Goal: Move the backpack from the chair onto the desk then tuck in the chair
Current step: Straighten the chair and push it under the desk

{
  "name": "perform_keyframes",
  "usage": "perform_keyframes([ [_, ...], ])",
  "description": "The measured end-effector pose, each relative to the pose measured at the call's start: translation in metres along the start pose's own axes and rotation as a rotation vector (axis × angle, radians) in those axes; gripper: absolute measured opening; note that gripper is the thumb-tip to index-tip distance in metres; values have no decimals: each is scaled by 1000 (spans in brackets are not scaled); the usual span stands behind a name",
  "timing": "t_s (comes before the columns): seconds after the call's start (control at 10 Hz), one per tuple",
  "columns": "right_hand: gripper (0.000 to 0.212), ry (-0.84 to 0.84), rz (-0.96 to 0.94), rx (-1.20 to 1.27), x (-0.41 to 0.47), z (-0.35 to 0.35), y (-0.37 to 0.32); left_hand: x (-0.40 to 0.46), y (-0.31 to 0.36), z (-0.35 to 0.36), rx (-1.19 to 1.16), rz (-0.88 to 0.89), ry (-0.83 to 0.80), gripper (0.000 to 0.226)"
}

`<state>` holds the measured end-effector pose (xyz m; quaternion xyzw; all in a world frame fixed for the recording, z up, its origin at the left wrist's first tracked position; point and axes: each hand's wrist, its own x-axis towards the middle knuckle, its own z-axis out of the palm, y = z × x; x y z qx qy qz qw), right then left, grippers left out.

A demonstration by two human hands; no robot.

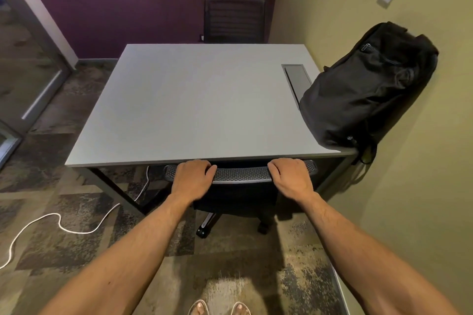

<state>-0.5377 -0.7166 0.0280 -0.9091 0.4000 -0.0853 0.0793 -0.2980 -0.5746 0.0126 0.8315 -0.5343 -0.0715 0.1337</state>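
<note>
A black backpack (366, 89) stands on the right side of the grey desk (184, 105), leaning against the yellow wall, its straps hanging over the desk's corner. A black mesh-backed office chair (240, 175) sits under the desk's front edge; only the top of its backrest, part of its base and a castor show. My left hand (193, 178) grips the left part of the backrest's top rail. My right hand (290, 176) grips the right part of the same rail.
A second dark chair (234, 19) stands beyond the desk against the purple wall. A white cable (60, 222) snakes across the carpet at the left. A cable hatch (297, 79) is set in the desk. A glass door (23, 64) is at left.
</note>
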Motion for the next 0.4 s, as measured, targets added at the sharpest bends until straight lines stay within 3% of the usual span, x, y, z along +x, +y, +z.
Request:
perform_keyframes([
  [0.1, 42, 79, 21, 16, -5, 0, -1, -4, -9, -3, -16, 9, 9, 53],
  [0.4, 71, 81, 82, -70, -13, 9, -25, -26, -22, -15, 32, -27, 2, 81],
])
